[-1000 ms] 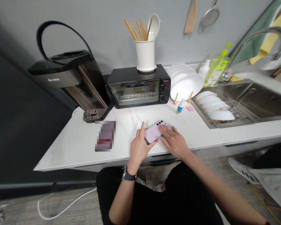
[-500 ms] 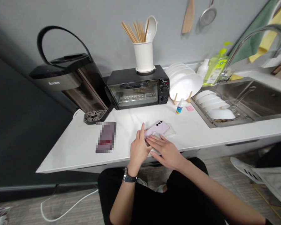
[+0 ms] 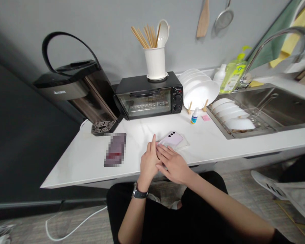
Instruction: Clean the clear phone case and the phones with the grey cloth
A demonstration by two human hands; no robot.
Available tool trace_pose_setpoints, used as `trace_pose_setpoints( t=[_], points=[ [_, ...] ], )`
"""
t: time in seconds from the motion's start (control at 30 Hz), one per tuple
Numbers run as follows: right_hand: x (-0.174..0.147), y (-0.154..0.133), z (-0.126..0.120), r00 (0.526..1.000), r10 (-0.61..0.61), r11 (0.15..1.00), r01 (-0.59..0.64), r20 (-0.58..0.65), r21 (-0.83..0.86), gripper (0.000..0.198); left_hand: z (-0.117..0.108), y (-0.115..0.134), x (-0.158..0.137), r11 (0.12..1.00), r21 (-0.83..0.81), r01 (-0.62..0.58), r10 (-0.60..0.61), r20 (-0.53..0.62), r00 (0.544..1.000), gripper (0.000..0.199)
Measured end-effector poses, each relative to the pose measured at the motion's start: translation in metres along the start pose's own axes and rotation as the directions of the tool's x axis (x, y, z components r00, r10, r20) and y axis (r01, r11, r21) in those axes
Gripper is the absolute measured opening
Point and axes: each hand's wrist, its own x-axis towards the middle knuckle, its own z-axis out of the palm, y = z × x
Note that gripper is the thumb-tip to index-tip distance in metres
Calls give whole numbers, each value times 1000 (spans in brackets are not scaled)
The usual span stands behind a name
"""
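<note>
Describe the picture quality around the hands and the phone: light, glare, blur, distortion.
Head view: even, soft light; a pale glare patch on the white counter behind the pink phone. The left hand and right hand are sharp enough, with faint shadows. A pixelated block hides one item on the counter. Wide-lens distortion bends the faucet and tilts the water boiler.

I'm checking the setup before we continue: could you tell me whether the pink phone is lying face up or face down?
Face down: the pink phone shows its camera lenses upward, on the white counter.
</note>
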Motion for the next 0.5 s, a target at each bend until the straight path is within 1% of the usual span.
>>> trace_pose_setpoints(
  t=[0.07,0.13,0.23,0.3,0.33,0.37,0.43,0.5],
  points=[
    [-12,7,-9,999,-35,999,34,33,34,60,1,1,0,1000,-25,2,-3,-16,1000,96],
    [-18,28,-19,1000,-6,1000,5,29,18,63,2,2,1,999,-46,-7,6,-32,999,100],
    [-8,62,-24,988,141,986,-145,-56,-78,65,3,3,3,998,-53,-22,19,-50,999,106],
    [8,71,-20,970,218,965,-230,-103,-123,65,3,3,3,998,-50,-26,23,-55,998,106],
    [16,68,-15,968,227,962,-240,-111,-127,66,3,2,2,999,-44,-24,21,-56,998,105],
    [23,60,-10,972,210,968,-222,-103,-117,67,4,1,2,999,-34,-22,21,-53,998,102],
    [30,35,0,989,131,989,-136,-73,-65,67,3,-1,0,1000,-6,-27,26,-40,999,94],
    [26,9,6,997,52,999,-52,-56,-1,69,3,-4,-1,999,15,-34,34,-24,999,89]
  ],
)
